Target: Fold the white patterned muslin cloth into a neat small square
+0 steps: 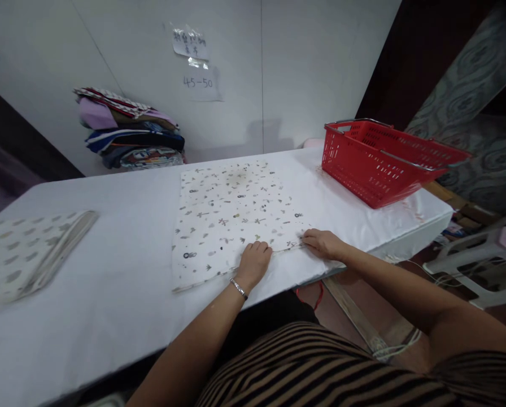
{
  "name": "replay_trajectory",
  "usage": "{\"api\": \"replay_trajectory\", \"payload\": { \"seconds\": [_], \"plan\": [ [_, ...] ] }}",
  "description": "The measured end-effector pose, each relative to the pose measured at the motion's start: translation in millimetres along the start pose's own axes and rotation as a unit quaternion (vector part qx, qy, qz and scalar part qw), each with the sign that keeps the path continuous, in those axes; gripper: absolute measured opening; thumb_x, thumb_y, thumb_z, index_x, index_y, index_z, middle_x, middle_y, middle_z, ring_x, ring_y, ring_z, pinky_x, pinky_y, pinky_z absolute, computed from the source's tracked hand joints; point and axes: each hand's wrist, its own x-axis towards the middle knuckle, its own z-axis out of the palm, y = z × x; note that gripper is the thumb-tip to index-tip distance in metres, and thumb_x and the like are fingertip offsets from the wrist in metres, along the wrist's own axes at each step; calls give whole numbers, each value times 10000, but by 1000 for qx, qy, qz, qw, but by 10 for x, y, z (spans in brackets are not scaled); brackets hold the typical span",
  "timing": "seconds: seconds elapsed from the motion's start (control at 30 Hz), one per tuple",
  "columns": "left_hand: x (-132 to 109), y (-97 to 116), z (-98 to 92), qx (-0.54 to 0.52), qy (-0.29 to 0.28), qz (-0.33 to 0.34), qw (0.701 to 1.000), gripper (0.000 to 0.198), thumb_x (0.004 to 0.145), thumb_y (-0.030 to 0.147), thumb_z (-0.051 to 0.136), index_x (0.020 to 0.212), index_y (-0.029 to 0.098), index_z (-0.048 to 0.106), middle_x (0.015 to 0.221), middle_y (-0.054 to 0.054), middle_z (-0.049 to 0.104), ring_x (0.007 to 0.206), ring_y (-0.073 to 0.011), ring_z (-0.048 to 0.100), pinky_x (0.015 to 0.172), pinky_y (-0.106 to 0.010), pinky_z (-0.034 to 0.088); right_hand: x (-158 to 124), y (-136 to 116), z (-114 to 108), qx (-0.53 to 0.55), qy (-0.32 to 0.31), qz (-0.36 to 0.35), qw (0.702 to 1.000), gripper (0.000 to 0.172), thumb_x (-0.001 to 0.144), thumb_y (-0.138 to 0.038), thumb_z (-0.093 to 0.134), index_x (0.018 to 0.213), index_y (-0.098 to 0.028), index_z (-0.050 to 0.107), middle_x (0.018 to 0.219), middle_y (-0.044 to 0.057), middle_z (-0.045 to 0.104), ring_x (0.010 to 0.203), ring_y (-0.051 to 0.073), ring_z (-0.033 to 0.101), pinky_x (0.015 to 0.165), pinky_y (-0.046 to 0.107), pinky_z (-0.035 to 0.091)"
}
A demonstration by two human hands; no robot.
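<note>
Two hands, spaced apart, printed cloth flat beyond them, near edge touched, grip unclear

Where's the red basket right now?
In the head view, the basket sits at the right end of the white table, beyond the right hand.

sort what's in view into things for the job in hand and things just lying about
In hand:
- thinly patterned white cloth, left hand and right hand on its near edge
- table beneath

Apparently just lying about:
- red basket
- folded cloth at left, perhaps related
- fabric stack by the wall
</note>
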Motion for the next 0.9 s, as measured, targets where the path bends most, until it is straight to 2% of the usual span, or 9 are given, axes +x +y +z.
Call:
{"api": "replay_trajectory", "payload": {
  "seconds": [0.17, 0.33, 0.53, 0.73, 0.9],
  "plan": [
    [2, 6, 14, -5, -7, 1, 1000, 151, 866, 83, 465, 909, 170, 581, 833, -53, 575, 804, -192, 497, 704, -330, 364, 22, 62, 30, -13, 19, -7, 1000, 282, 937, -247, 389, 983, -206, 664, 1033, 71, 632, 889, 182, 579, 695, 278, 455],
    [14, 8, 12, 3, -24, -1, 1000, 177, 851, 52, 444, 883, 166, 575, 803, -55, 573, 779, -195, 509, 697, -334, 369, 56, 80, 25, -22, 14, -23, 999, 321, 942, -201, 341, 937, -191, 662, 992, 76, 632, 890, 184, 564, 711, 283, 442],
    [36, 30, -25, -4, -51, -14, 999, 198, 839, 39, 446, 901, 172, 580, 831, -59, 580, 815, -195, 519, 712, -335, 380, 17, 72, -25, -37, 7, 4, 999, 299, 946, -207, 325, 934, -171, 621, 942, 85, 602, 859, 180, 529, 734, 285, 413],
    [37, 50, -56, -6, -59, -15, 998, 163, 855, 73, 455, 899, 163, 583, 873, -68, 589, 848, -202, 520, 718, -341, 387, 30, 70, -29, -5, 7, -5, 1000, 257, 926, -188, 344, 910, -175, 600, 939, 92, 597, 857, 192, 516, 765, 311, 408],
    [33, 70, -39, -17, -44, -5, 999, 128, 896, 200, 471, 868, 157, 589, 919, -75, 589, 882, -208, 516, 745, -352, 389, 47, 68, -36, 6, 0, -19, 1000, 262, 929, -190, 339, 887, -167, 597, 921, 91, 590, 843, 187, 513, 758, 306, 407]
  ]
}}
